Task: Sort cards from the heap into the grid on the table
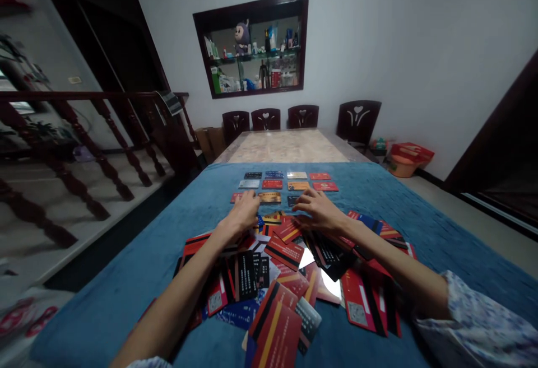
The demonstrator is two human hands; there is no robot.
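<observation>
My left hand (245, 210) reaches over the front row of cards, between a red card (235, 197), partly covered by it, and a gold card (269, 198). Its fingers point forward and down, loosely apart, with nothing seen in them. My right hand (318, 209) is spread low with bent fingers, their tips over or at a dark card (292, 201); whether they touch it I cannot tell. Under both forearms lies a loose heap of bank-style cards, among them red cards (284, 251), black cards (245, 274) and blue cards (235, 315).
Behind the hands, more cards lie in neat rows, such as an orange card (298, 186) and a white card (296, 175). A blue cloth (168, 245) covers the near table; bare tabletop (290, 147) shows beyond. Dark chairs (303, 117) stand at the far end.
</observation>
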